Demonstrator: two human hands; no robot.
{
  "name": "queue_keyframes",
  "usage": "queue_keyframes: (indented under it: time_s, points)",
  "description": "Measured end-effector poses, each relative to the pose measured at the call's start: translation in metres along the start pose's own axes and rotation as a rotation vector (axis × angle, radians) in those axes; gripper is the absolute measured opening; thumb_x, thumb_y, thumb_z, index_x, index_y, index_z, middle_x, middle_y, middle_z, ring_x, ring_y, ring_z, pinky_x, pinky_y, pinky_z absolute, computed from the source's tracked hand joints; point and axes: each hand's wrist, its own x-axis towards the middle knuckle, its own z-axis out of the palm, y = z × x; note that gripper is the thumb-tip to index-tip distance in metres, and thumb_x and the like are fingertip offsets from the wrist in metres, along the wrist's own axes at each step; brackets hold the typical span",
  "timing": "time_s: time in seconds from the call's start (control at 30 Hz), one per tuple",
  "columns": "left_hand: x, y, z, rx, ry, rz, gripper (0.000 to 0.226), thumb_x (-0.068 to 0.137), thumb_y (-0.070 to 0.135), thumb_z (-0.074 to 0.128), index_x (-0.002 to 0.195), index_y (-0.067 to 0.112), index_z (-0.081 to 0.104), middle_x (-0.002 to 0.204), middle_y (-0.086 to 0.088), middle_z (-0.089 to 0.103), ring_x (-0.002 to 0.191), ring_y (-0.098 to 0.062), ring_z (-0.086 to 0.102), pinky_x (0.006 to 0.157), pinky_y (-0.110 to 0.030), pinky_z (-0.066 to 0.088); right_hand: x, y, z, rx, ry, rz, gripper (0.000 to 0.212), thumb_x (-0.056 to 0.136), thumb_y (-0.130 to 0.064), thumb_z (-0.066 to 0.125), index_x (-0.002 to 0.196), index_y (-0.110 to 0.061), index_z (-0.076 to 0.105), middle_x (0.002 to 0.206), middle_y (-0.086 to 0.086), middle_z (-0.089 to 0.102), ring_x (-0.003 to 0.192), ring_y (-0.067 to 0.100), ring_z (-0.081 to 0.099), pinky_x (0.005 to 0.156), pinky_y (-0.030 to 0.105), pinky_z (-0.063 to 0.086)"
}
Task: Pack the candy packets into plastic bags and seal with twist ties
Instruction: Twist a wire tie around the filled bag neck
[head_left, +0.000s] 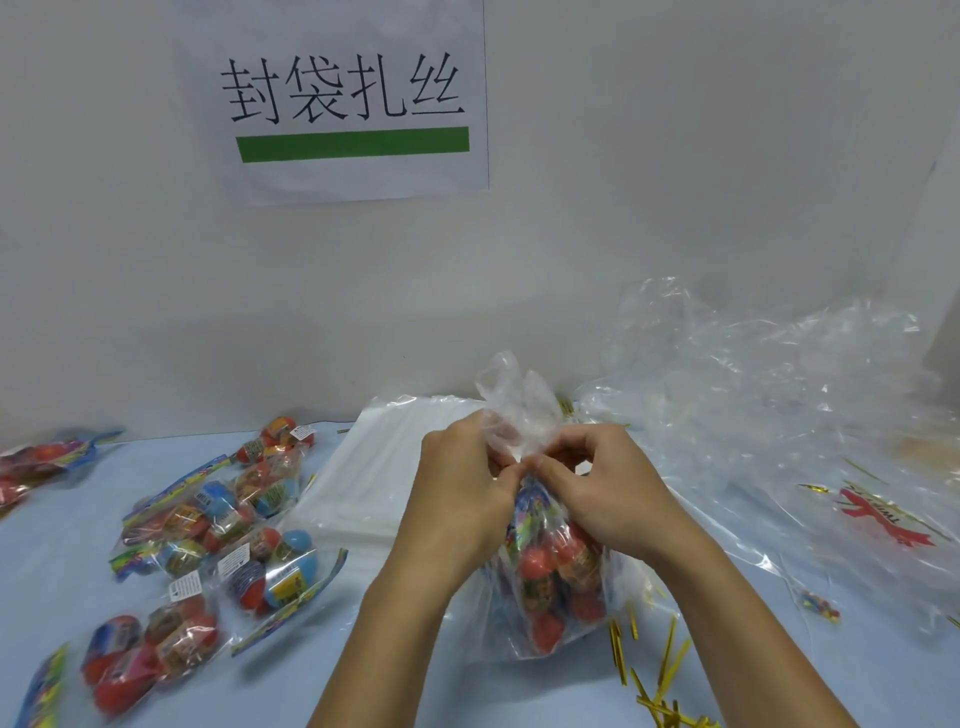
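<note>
My left hand (457, 499) and right hand (608, 488) pinch the gathered neck of the clear plastic bag (519, 421), a tight grip keeping the red-and-blue candy packets (550, 577) trapped below for tying.

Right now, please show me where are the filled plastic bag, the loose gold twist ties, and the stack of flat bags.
filled plastic bag (550, 582), head view, on its candy-filled belly.
gold twist ties (665, 670), head view, on one tie lying on the table.
stack of flat bags (374, 467), head view, on its top sheet.
</note>
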Motion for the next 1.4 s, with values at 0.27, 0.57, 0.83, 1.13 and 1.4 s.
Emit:
queue_keyframes:
  time_s: [0.27,0.57,0.83,1.13,1.4]
  points:
    - [0.000,0.004,0.002,0.272,-0.037,0.205,0.012,0.094,0.006,0.061,0.100,0.016,0.058,0.101,0.000,0.061,0.085,-0.010,0.049,0.067,-0.017,0.036,-0.001,-0.003,0.002,-0.004,-0.004,-0.052,0.026,0.097,-0.019,0.063,0.082,-0.035,0.077,0.080,-0.006,0.074,0.076,0.029,0.062,0.071,0.043,0.053]
    - [-0.001,-0.001,0.008,0.048,0.089,-0.114,0.022,0.084,0.022,0.075,0.067,0.020,0.063,0.063,0.008,0.062,0.061,-0.008,0.059,0.052,-0.013,0.044,0.002,0.006,-0.001,0.042,0.062,0.019,0.020,0.091,-0.018,0.067,0.074,-0.023,0.075,0.077,-0.002,0.071,0.078,0.019,0.064,0.073,0.028,0.050]
    - [0.001,-0.004,0.004,-0.357,-0.140,-0.411,0.033,0.093,0.036,0.067,0.072,0.013,0.076,0.065,0.002,0.069,0.060,-0.007,0.061,0.066,-0.028,0.052,0.001,0.004,0.003,0.035,0.047,-0.046,0.021,0.091,-0.014,0.068,0.074,-0.022,0.075,0.074,-0.002,0.069,0.073,0.013,0.060,0.063,0.012,0.044]
    - [-0.001,-0.001,0.005,-0.745,-0.146,-0.568,0.021,0.089,0.014,0.072,0.070,0.013,0.081,0.063,0.004,0.070,0.046,-0.002,0.059,0.049,-0.016,0.047,0.000,0.000,0.007,-0.001,0.068,-0.040,0.023,0.089,-0.010,0.067,0.070,-0.022,0.071,0.066,-0.008,0.064,0.066,0.004,0.055,0.060,0.011,0.042]
    - [-0.005,-0.008,0.026,-0.367,0.080,-0.215,0.015,0.093,0.010,0.067,0.086,0.022,0.073,0.078,0.008,0.073,0.078,-0.003,0.067,0.065,-0.013,0.050,0.000,-0.002,0.003,0.225,0.061,0.118,0.033,0.092,-0.014,0.066,0.060,-0.023,0.071,0.055,-0.012,0.057,0.053,0.001,0.051,0.052,0.011,0.040]
